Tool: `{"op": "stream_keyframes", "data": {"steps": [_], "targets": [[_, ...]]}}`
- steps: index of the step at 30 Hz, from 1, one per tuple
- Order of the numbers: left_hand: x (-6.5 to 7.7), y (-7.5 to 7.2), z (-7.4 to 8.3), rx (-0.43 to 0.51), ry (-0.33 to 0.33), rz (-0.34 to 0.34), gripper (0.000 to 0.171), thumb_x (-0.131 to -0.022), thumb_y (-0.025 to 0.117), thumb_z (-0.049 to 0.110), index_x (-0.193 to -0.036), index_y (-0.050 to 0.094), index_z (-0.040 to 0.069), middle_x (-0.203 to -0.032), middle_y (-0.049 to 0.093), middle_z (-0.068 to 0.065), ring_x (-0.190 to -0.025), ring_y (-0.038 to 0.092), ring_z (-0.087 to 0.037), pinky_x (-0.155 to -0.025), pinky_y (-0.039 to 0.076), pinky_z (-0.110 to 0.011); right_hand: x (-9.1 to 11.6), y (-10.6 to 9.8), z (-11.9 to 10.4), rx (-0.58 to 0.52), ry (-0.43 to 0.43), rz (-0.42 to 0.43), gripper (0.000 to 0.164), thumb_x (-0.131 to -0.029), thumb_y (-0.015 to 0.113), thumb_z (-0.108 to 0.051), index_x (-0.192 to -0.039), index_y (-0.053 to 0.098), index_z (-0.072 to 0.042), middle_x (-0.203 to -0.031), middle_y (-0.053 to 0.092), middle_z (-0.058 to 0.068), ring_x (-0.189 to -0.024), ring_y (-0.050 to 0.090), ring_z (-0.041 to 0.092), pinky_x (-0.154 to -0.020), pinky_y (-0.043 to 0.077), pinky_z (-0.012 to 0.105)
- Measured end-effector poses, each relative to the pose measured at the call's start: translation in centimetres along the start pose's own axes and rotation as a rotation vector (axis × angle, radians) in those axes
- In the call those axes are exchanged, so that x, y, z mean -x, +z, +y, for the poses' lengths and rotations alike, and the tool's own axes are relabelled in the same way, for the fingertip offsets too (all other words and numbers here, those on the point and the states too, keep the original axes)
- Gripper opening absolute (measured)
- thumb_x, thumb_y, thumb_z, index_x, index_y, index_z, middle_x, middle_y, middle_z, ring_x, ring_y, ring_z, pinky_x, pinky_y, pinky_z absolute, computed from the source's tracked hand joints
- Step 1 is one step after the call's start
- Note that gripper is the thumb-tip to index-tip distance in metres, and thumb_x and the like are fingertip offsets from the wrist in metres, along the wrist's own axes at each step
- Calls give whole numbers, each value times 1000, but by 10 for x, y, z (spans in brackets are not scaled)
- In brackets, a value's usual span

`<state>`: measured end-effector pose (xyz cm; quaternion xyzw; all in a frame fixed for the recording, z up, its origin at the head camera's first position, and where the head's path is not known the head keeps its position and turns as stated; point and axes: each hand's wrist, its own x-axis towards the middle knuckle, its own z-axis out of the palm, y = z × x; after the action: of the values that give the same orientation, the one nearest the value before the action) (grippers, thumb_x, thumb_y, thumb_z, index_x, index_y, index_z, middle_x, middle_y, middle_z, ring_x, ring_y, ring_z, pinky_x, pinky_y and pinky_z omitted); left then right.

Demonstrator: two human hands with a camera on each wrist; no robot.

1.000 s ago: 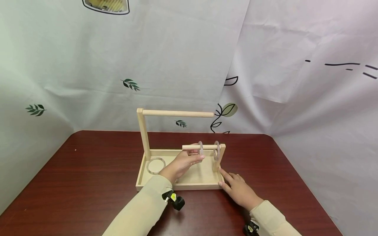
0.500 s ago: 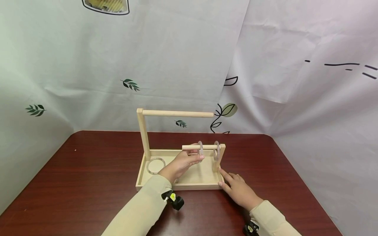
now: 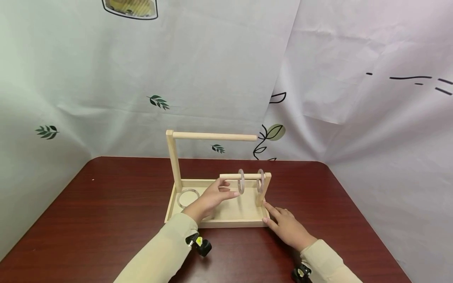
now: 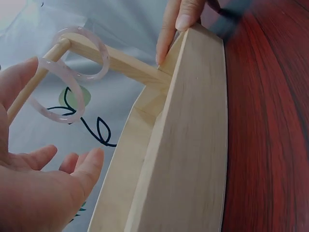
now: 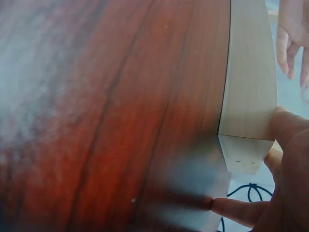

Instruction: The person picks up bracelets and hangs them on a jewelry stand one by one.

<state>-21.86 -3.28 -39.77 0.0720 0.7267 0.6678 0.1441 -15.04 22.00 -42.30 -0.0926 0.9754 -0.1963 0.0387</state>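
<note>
Your left hand [image 3: 211,197] is spread, gripping nothing, thumb by the middle ring [image 3: 242,182] on the low bar [image 3: 250,176]; the right ring [image 3: 262,182] hangs there too, the left ring [image 3: 178,199] lies in the tray [image 3: 233,224]; your right hand [image 3: 288,228], fingers extended, touches its near right corner

I wear long, pale cream sleeves, left sleeve [image 3: 161,247] and right sleeve [image 3: 327,259] alike in colour, both ending at the wrist. My left hand [image 3: 210,197] and right hand [image 3: 289,228] are bare. A black left device [image 3: 204,248] has a bright yellow patch [image 3: 199,241] and a rounded end; a black right device [image 3: 300,274] bears a small pale mark [image 3: 301,272].
</note>
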Motion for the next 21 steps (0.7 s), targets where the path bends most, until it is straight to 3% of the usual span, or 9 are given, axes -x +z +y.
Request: {"op": "stream_keyframes", "data": {"steps": [9, 21], "targets": [[14, -12, 0, -200, 45, 63, 76, -85, 74, 26, -147, 36, 4, -138, 44, -18, -126, 46, -33, -97, 44, -48, -1, -1, 0, 27, -7, 5, 59, -95, 55, -48, -146, 45, -19, -129, 54, 24, -122, 48, 46, -95, 40, 60], [33, -28, 5, -479, 163, 113, 67, -90, 66, 33, -144, 40, 2, -135, 38, -24, -124, 44, -40, -101, 37, -55, 2, -1, -3, 21, 2, 51, 58, -95, 57, -43, -146, 44, -18, -131, 55, 19, -125, 48, 40, -92, 42, 61]]}}
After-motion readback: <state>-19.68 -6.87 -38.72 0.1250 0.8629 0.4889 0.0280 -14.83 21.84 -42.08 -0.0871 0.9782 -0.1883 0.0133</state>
